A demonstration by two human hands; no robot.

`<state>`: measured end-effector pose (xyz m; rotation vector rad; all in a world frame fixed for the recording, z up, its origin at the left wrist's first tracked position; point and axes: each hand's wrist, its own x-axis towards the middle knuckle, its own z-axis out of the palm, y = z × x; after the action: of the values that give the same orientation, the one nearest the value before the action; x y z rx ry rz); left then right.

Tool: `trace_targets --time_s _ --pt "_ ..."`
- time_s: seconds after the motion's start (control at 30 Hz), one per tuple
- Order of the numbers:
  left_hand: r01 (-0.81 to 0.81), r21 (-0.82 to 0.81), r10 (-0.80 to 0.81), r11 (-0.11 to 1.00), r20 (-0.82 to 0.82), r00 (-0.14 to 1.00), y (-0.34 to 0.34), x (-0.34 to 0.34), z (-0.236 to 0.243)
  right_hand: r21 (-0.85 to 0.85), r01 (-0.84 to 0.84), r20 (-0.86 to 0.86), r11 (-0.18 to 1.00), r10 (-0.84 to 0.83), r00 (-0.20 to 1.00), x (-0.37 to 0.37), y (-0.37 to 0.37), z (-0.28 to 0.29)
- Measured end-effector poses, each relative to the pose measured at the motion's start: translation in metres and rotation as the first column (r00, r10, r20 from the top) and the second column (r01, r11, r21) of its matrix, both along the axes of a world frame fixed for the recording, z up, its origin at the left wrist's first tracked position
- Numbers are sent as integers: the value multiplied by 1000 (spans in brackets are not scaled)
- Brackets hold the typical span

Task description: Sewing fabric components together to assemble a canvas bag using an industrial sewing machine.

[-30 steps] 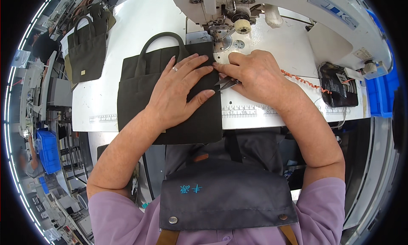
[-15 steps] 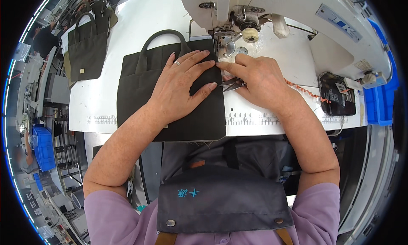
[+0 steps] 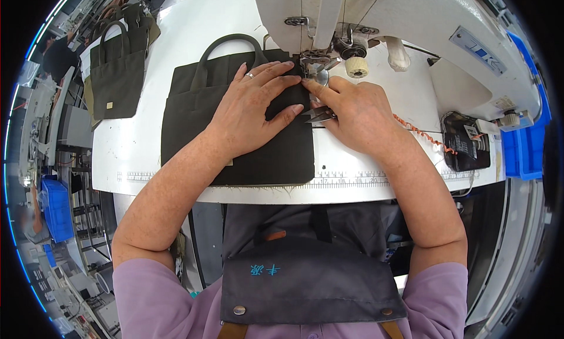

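A dark olive fabric bag panel (image 3: pixel 264 165) with a looped handle (image 3: pixel 232 38) lies flat on the white sewing table (image 3: pixel 358 192). My left hand (image 3: pixel 249 107) rests on it with fingers spread, pressing near its right side. At that right edge, my right hand (image 3: pixel 361 113) touches the fabric with its index fingertip, close below the presser foot (image 3: pixel 311 60). Small thread snips (image 3: pixel 320 114) are tucked in the curled fingers of this hand, blades pointing left over the panel's edge. The panel's upper right corner reaches the needle area, where the stitching point is hard to make out.
The sewing machine (image 3: pixel 437 42) arches over the back right. A black phone-like device (image 3: pixel 465 140) with an orange coiled cord (image 3: pixel 424 138) lies at the right. More olive bags (image 3: pixel 117 74) are piled at the left back. Blue bins (image 3: pixel 520 151) stand beyond the table's right end.
The bag panel has slid away from me along the presser foot, its near edge now lying on the table instead of overhanging. Both hands moved with it. The view has shifted slightly.
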<state>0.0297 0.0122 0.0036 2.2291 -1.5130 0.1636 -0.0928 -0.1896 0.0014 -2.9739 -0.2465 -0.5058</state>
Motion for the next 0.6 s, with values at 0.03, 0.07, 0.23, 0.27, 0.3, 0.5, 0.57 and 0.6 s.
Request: trace_targets --time_s 0.03,0.07,0.23,0.27,0.3,0.5,0.57,0.6 --pt "5 4 -5 1000 -2 1000 -1 2 0 -4 12 -10 1000 -12 1000 1 0 0" --pt "11 0 -11 1000 -2 1000 -2 4 0 4 10 0 1000 -10 1000 1 0 -1" --pt "25 24 -25 999 1 1000 -5 9 1 7 27 -14 1000 -27 1000 2 0 0" --pt "29 22 -29 999 2 1000 -5 9 1 12 25 -3 1000 -25 1000 2 0 0" --pt "32 19 -32 999 4 999 -5 10 1 2 35 -5 999 -35 999 2 1 0" --pt "36 28 -36 999 15 999 -5 11 0 4 53 -15 999 -53 998 2 3 2" --pt "35 33 -35 999 20 999 -5 11 -1 3 58 -17 998 -58 998 1 3 2" --pt "32 35 -33 999 25 999 -6 11 -1 7 64 -16 998 -64 998 2 4 1"
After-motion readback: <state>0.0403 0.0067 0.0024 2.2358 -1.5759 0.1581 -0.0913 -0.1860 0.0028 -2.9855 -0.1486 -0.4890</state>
